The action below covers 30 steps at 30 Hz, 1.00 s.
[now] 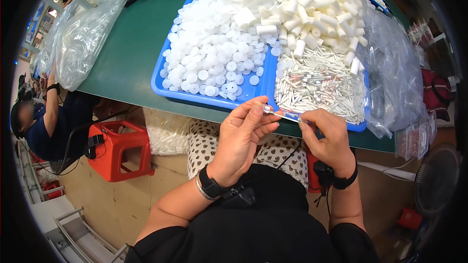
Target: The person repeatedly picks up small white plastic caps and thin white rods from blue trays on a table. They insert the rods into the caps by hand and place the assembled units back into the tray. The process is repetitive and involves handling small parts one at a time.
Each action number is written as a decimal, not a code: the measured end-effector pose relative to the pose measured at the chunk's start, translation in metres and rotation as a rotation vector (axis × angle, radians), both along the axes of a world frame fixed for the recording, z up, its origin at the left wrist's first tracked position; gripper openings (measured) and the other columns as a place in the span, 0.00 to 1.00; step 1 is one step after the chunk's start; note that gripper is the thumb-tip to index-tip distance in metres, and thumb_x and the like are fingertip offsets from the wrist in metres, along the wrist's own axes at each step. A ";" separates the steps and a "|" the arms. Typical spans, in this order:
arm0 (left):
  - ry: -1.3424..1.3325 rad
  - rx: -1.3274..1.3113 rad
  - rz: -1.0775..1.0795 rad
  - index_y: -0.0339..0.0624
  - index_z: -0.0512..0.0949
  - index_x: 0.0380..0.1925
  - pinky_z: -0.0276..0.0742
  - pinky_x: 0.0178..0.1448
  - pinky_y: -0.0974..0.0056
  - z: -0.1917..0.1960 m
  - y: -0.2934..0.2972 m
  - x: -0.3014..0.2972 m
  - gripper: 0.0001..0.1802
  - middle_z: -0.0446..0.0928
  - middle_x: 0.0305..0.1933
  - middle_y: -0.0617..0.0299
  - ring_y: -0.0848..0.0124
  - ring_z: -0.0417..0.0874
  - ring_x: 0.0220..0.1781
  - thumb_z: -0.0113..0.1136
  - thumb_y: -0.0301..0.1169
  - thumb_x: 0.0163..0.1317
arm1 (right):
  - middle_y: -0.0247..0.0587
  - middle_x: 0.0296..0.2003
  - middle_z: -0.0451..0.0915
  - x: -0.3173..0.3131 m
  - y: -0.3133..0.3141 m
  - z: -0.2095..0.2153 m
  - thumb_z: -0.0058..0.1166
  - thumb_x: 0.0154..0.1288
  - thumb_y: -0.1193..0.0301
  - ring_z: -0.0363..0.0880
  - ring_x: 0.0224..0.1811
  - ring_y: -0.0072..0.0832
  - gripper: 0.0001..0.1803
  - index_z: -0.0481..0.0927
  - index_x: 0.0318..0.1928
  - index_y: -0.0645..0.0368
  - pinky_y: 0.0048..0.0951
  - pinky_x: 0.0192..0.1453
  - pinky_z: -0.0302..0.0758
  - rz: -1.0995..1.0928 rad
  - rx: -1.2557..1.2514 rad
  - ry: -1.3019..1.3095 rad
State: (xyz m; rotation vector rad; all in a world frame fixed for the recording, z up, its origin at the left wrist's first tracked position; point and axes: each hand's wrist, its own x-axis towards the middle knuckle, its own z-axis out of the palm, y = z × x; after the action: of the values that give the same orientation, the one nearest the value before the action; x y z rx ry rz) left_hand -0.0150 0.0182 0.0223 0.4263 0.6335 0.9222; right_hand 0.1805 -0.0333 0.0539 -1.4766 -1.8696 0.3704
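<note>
The fingers of the left hand [239, 139] are pinched on one end of a thin white stick [283, 116], and the fingers of the right hand [327, 141] are pinched on its other end. The stick is up in the air, right by the near edge of the green tabletop [146, 29]. It looks like this one is being worked on right now and is not done yet, but I can't see its tip well because the left fingers hide some of it. Just past the hands, by that same near edge, lots of loose sticks [312, 85] lie in a blue tray space. Next to them, toward the left edge, a blue tray [204, 100] is full of flat, round white discs [209, 48]. Fat white tubes [336, 22] are heaped behind the sticks, toward the far edge, and a clear bag [390, 68] lies by the right edge. I can't pick out a pile of finished ones, and with such big heaps I think there is a lot left to do.
</note>
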 end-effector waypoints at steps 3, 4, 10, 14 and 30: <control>0.006 -0.006 -0.001 0.33 0.73 0.55 0.84 0.52 0.66 -0.004 0.001 0.001 0.18 0.81 0.46 0.56 0.65 0.85 0.50 0.56 0.36 0.73 | 0.40 0.27 0.80 -0.001 -0.002 -0.002 0.62 0.54 0.82 0.79 0.22 0.32 0.09 0.79 0.36 0.62 0.31 0.26 0.73 0.006 0.035 0.017; 0.001 -0.011 -0.005 0.33 0.73 0.55 0.84 0.52 0.66 -0.004 0.000 0.002 0.18 0.81 0.45 0.56 0.65 0.85 0.50 0.56 0.36 0.73 | 0.40 0.27 0.80 -0.001 -0.002 -0.002 0.62 0.54 0.82 0.79 0.23 0.33 0.09 0.79 0.37 0.62 0.31 0.27 0.73 0.007 0.051 0.000; 0.021 -0.010 0.001 0.33 0.73 0.55 0.83 0.52 0.66 -0.006 -0.001 0.005 0.19 0.81 0.46 0.56 0.66 0.85 0.49 0.56 0.36 0.73 | 0.41 0.26 0.80 -0.004 0.001 -0.003 0.64 0.54 0.82 0.80 0.27 0.37 0.11 0.80 0.38 0.61 0.33 0.29 0.74 0.021 0.200 -0.100; 0.021 0.008 -0.025 0.33 0.73 0.57 0.82 0.55 0.65 -0.007 -0.002 0.005 0.20 0.81 0.49 0.56 0.67 0.84 0.50 0.55 0.37 0.73 | 0.40 0.25 0.80 -0.006 0.002 -0.001 0.63 0.57 0.81 0.80 0.26 0.36 0.09 0.81 0.40 0.62 0.32 0.29 0.75 0.049 0.195 -0.109; 0.175 0.138 -0.072 0.34 0.74 0.59 0.78 0.54 0.69 -0.009 0.000 0.002 0.21 0.80 0.50 0.58 0.74 0.81 0.48 0.53 0.38 0.75 | 0.49 0.25 0.82 -0.004 0.052 0.025 0.51 0.73 0.70 0.84 0.26 0.42 0.08 0.79 0.48 0.57 0.38 0.31 0.78 -0.135 -0.214 0.016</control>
State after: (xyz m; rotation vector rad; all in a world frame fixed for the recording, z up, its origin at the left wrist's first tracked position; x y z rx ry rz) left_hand -0.0127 0.0179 0.0138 0.6545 0.7112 0.8687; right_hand 0.1761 0.0187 0.0784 -1.7266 -1.7493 0.5288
